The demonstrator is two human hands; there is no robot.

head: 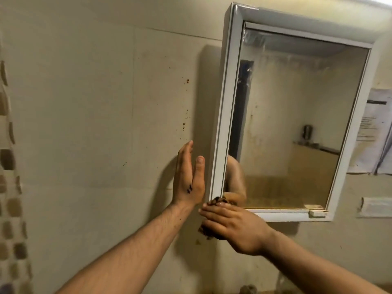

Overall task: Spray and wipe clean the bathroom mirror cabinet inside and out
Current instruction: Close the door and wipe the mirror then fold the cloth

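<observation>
The white-framed mirror cabinet (224,107) hangs on the beige wall at the upper right, its door closed and the glass (297,124) streaked and hazy. My right hand (231,225) holds a dark patterned cloth (214,202) against the cabinet's lower left corner, fingers curled over it. My left hand (187,179) is raised flat, fingers straight, just left of the cabinet's side, holding nothing. I cannot tell whether it touches the wall or the cabinet. No spray bottle is in view.
The wall tiles (106,124) left of the cabinet carry brown spots. A patterned shower curtain (10,187) hangs along the left edge. Papers (373,132) are stuck to the wall right of the cabinet. A small latch (317,213) sits at the door's lower right.
</observation>
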